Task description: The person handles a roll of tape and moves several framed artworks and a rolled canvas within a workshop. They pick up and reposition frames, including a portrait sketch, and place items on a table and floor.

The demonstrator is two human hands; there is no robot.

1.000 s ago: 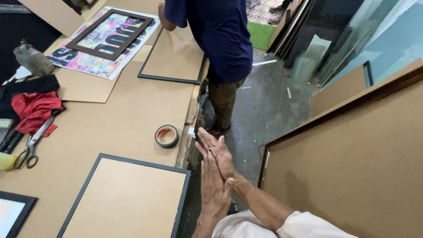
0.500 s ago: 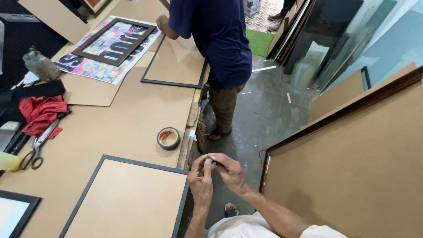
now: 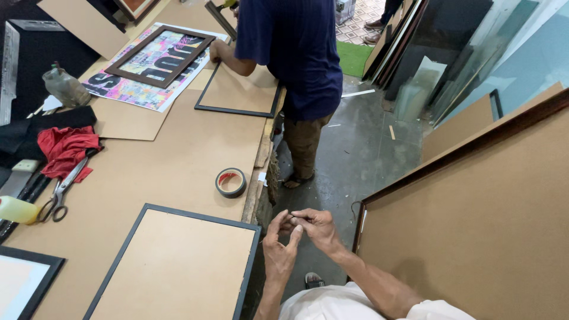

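Observation:
My left hand [image 3: 278,252] and my right hand [image 3: 318,228] meet just off the front edge of the brown worktable [image 3: 148,172]. The left hand's fingers point up and are spread. My right hand's fingers are pinched together at the left fingertips; whether anything small lies between them I cannot tell. Nearest on the table are a black frame [image 3: 178,264] lying face down with its brown backing up, and a roll of tape [image 3: 231,182] by the table edge.
A co-worker in a dark blue shirt [image 3: 299,59] stands at the table's edge with a hand on another face-down frame [image 3: 237,92]. A large brown-backed frame [image 3: 474,225] leans at my right. Scissors [image 3: 56,198], a red cloth [image 3: 65,151] and a framed colourful poster [image 3: 157,56] lie at left.
My hands were pressed flat palm to palm, then dropped lower and now touch only at the fingertips. The view has shifted down and right.

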